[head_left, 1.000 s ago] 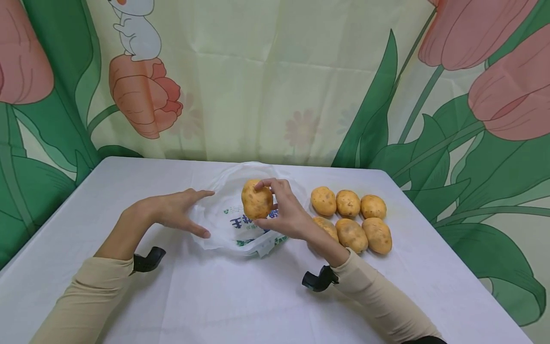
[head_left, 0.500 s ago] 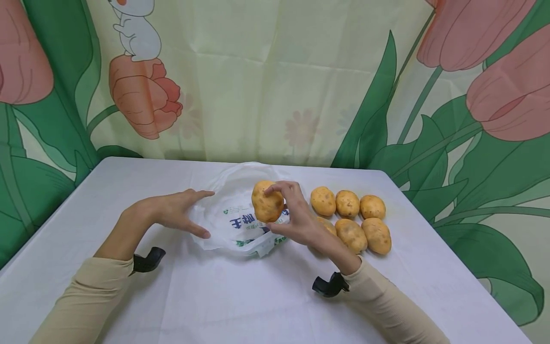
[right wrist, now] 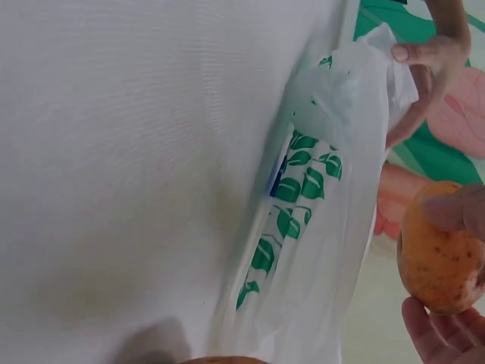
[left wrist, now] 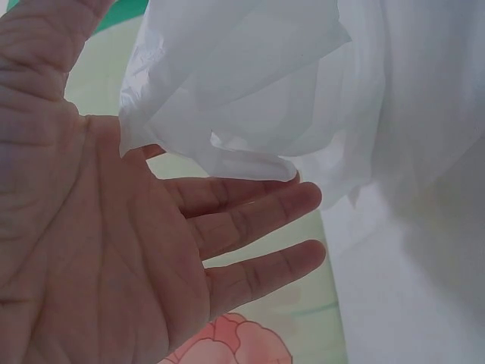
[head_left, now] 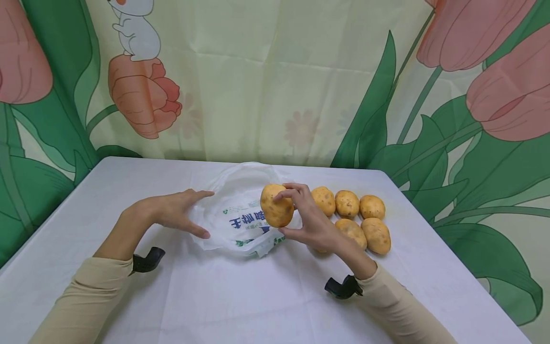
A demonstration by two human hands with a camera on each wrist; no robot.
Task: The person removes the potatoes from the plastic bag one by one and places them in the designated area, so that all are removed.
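A potato (head_left: pixel 276 208) is in my right hand (head_left: pixel 315 222), pinched between curled fingers and thumb. It is held up over the right side of a white plastic bag (head_left: pixel 215 234), whose mouth stands wide. Blue and green print shows inside the bag, and green leaves show on its side in the right wrist view. My left hand (head_left: pixel 174 210) is at the bag's left edge, thumb and fingers spread apart. In the left wrist view its fingers (left wrist: pixel 254 284) are nearly straight, right beside the hanging film of the bag (left wrist: pixel 265 98).
Several more potatoes (head_left: pixel 351 231) lie in two rows on the white-covered table (head_left: pixel 215 306), right of the bag; my right hand and forearm partly hide the nearest left one. A curtain (head_left: pixel 240 86) printed with tulips hangs behind the table.
My right hand has moved right and slightly nearer with the potato, from over the bag's middle to over its right side. The left hand and the bag have stayed in place.
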